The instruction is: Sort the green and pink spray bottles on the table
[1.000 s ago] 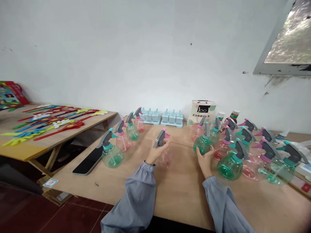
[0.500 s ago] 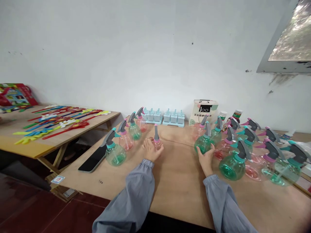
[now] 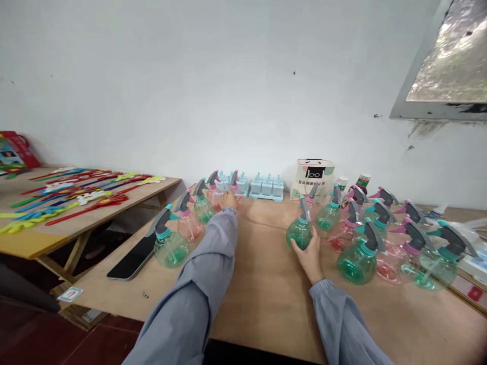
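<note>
My left hand (image 3: pixel 230 200) reaches to the back of the table, its fingers closed round a pink spray bottle (image 3: pixel 234 188) beside another pink bottle (image 3: pixel 215 197). My right hand (image 3: pixel 310 253) grips a green spray bottle (image 3: pixel 299 233) low on its round body, right of the middle. Three more bottles stand in a line at the left: a green one (image 3: pixel 204 208), a pink one (image 3: pixel 189 225) and a green one with a teal collar (image 3: pixel 171 248). Each has a grey trigger head.
Several green and pink spray bottles (image 3: pixel 356 263) crowd the right side. A black phone (image 3: pixel 133 258) lies at the left. Pale blue moulds (image 3: pixel 267 187) and a paper bag (image 3: pixel 312 180) stand at the back. Colourful plastic hands (image 3: pixel 102 201) cover the table at the left.
My left hand has carried its pink bottle back and left, to the far end of the left line. My right hand has brought the green bottle left, away from the right group. The view has shifted slightly.
</note>
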